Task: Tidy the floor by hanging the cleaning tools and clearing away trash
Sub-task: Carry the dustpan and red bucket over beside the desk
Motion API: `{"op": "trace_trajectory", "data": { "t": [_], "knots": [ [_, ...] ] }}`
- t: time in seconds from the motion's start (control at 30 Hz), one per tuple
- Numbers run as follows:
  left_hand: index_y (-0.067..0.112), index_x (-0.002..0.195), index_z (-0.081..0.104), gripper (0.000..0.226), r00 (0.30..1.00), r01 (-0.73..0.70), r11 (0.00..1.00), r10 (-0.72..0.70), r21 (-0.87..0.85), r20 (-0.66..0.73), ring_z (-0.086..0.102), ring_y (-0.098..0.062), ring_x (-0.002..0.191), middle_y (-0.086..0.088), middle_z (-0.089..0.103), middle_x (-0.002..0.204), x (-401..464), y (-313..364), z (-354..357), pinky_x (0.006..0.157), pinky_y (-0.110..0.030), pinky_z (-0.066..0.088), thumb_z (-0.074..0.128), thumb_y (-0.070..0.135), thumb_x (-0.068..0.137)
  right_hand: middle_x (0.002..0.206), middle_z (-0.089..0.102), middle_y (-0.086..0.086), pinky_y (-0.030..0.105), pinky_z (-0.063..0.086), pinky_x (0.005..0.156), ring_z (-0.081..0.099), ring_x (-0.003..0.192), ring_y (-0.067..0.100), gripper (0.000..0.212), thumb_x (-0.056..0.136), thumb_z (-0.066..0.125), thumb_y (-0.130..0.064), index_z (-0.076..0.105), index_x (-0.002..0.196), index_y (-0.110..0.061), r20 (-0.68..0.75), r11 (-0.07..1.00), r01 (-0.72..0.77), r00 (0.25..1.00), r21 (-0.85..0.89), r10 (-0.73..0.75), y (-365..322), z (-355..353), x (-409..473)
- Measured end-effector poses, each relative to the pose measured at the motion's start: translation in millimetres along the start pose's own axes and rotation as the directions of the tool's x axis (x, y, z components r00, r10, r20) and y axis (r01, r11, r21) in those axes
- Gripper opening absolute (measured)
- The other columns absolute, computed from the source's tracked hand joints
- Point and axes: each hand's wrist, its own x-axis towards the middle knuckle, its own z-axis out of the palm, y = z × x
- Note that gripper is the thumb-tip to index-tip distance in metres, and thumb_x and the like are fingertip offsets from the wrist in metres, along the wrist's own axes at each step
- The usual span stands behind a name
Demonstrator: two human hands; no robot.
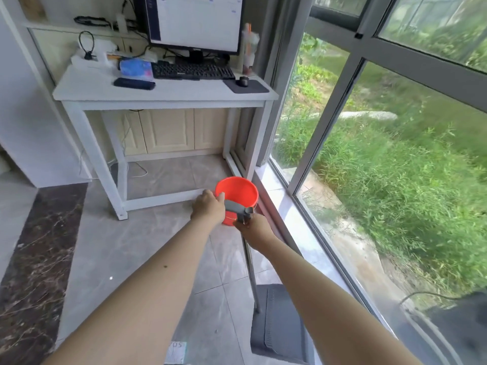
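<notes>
A long-handled dark grey dustpan (279,322) stands on the floor tiles at the lower right, its metal pole (250,267) rising to a grey grip (237,208). My right hand (254,227) is closed around the pole just below that grip. My left hand (208,206) grasps the grey grip from the left side. Right behind both hands an orange-red bucket (237,192) sits on the floor by the window sill, open and apparently empty inside.
A white desk (163,93) with a monitor, keyboard and mouse stands ahead, its lower crossbar (163,198) just left of the bucket. Large sliding windows (369,154) run along the right. A small paper scrap (176,353) lies on the floor between my arms.
</notes>
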Motion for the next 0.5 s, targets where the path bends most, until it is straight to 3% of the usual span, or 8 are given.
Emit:
{"op": "trace_trajectory", "data": {
  "t": [0.07, 0.13, 0.17, 0.23, 0.33, 0.43, 0.5],
  "knots": [
    [0.003, 0.127, 0.050, 0.045, 0.997, -0.012, 0.997, 0.018, -0.080, 0.072, 0.050, -0.037, 0.123, -0.020, 0.054, 0.133, 28, 13, 7, 0.099, -0.037, 0.041, 0.035, 0.035, 0.100, 0.055, 0.040, -0.008, 0.016, 0.032, 0.048, 0.039, 0.056, 0.017, 0.033, 0.091, 0.059, -0.016, 0.046, 0.061, -0.018, -0.065, 0.999, -0.027, 0.998, -0.021, 0.026, 5, -7, 29],
    [0.005, 0.125, 0.052, 0.042, 0.992, -0.026, 0.992, 0.040, -0.121, 0.119, 0.052, -0.035, 0.121, -0.019, 0.056, 0.131, 56, 28, 14, 0.097, -0.035, 0.041, 0.035, 0.034, 0.101, 0.054, 0.037, -0.011, 0.023, 0.025, 0.051, 0.038, 0.058, 0.017, 0.041, 0.091, 0.060, -0.020, 0.038, 0.056, -0.024, -0.089, 0.998, -0.045, 0.995, -0.032, 0.042, 11, -14, 56],
    [0.005, 0.125, 0.052, 0.041, 0.990, -0.033, 0.991, 0.051, -0.133, 0.132, 0.053, -0.035, 0.120, -0.020, 0.056, 0.131, 68, 35, 17, 0.097, -0.036, 0.042, 0.035, 0.034, 0.101, 0.056, 0.040, -0.011, 0.023, 0.023, 0.054, 0.041, 0.063, 0.018, 0.035, 0.091, 0.060, -0.022, 0.043, 0.060, -0.021, -0.098, 0.997, -0.069, 0.993, -0.017, 0.068, 13, -17, 65],
    [0.005, 0.126, 0.052, 0.042, 0.985, -0.038, 0.986, 0.065, -0.165, 0.158, 0.053, -0.035, 0.120, -0.020, 0.057, 0.130, 93, 49, 29, 0.097, -0.036, 0.041, 0.033, 0.033, 0.102, 0.066, 0.051, -0.004, 0.030, 0.038, 0.066, 0.049, 0.073, 0.020, 0.018, 0.091, 0.060, -0.022, 0.057, 0.078, -0.010, -0.118, 0.991, -0.110, 0.986, 0.081, 0.119, 22, -23, 90],
    [0.007, 0.126, 0.052, 0.041, 0.976, -0.015, 0.982, 0.056, -0.191, 0.212, 0.056, -0.035, 0.116, -0.022, 0.060, 0.125, 128, 70, 51, 0.094, -0.036, 0.042, 0.032, 0.033, 0.102, 0.082, 0.056, 0.009, 0.046, 0.049, 0.083, 0.055, 0.081, 0.022, 0.023, 0.092, 0.058, -0.015, 0.060, 0.099, 0.007, -0.159, 0.973, -0.147, 0.971, 0.180, 0.176, 42, -33, 128],
    [0.005, 0.125, 0.051, 0.042, 0.969, 0.013, 0.975, 0.042, -0.221, 0.242, 0.060, -0.038, 0.113, -0.026, 0.060, 0.123, 172, 92, 79, 0.096, -0.040, 0.046, 0.031, 0.033, 0.102, 0.084, 0.056, 0.009, 0.047, 0.050, 0.084, 0.055, 0.080, 0.022, 0.026, 0.093, 0.056, -0.017, 0.058, 0.106, 0.006, -0.188, 0.952, -0.182, 0.955, 0.245, 0.231, 59, -40, 170],
    [0.004, 0.136, 0.040, 0.047, 0.970, 0.078, 0.965, -0.015, -0.249, 0.243, 0.058, -0.040, 0.117, -0.026, 0.055, 0.132, 206, 105, 98, 0.102, -0.045, 0.045, 0.032, 0.035, 0.101, 0.086, 0.057, 0.008, 0.042, 0.050, 0.078, 0.056, 0.081, 0.021, 0.026, 0.094, 0.055, -0.019, 0.057, 0.106, 0.003, -0.182, 0.944, -0.208, 0.949, 0.257, 0.258, 70, -45, 203]
  ]
}}
